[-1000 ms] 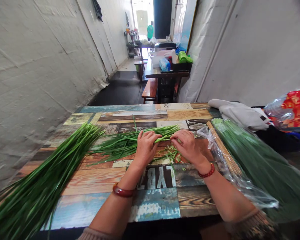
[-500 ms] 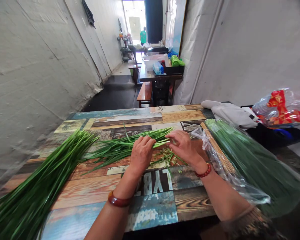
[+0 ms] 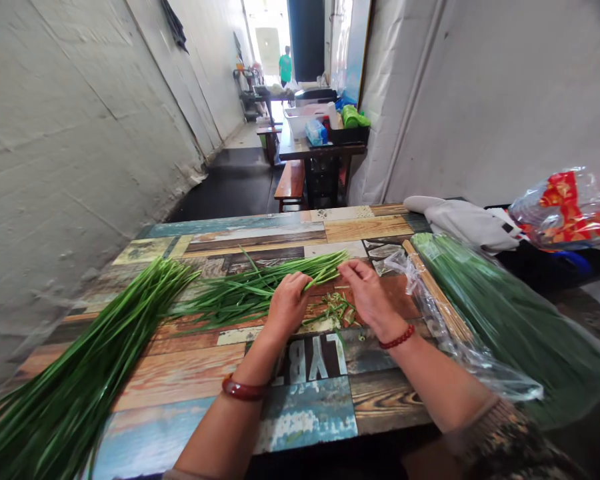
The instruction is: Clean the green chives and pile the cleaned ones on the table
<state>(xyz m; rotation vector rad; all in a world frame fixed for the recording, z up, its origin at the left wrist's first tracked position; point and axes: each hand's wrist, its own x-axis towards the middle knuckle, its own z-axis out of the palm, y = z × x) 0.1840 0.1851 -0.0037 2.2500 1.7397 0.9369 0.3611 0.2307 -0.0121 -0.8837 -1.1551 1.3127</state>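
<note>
A loose pile of garlic chives (image 3: 240, 293) lies across the middle of the table, its pale cut ends to the right. My left hand (image 3: 289, 300) is closed around a few stalks at the pile's near side. The fingers of my right hand (image 3: 367, 297) are pinched at the pale ends of the chives, just right of my left hand. Below and between my hands lies a small heap of trimmed scraps (image 3: 337, 310). A larger bundle of long chives (image 3: 115, 340) rests on the left side, running off towards the near left corner.
On the right lie a plastic-wrapped bundle of chives (image 3: 500, 320), thin wooden sticks in clear plastic (image 3: 437, 293) and a grey cloth (image 3: 465, 223). A red-and-clear plastic package (image 3: 565, 207) sits beyond. Behind stand another table (image 3: 295, 150), a bench (image 3: 291, 181) and a distant person (image 3: 285, 67).
My right hand has shifted slightly, its fingers now drawn together at the chive ends. My left hand has turned a little and stays closed on stalks. The view has tilted slightly.
</note>
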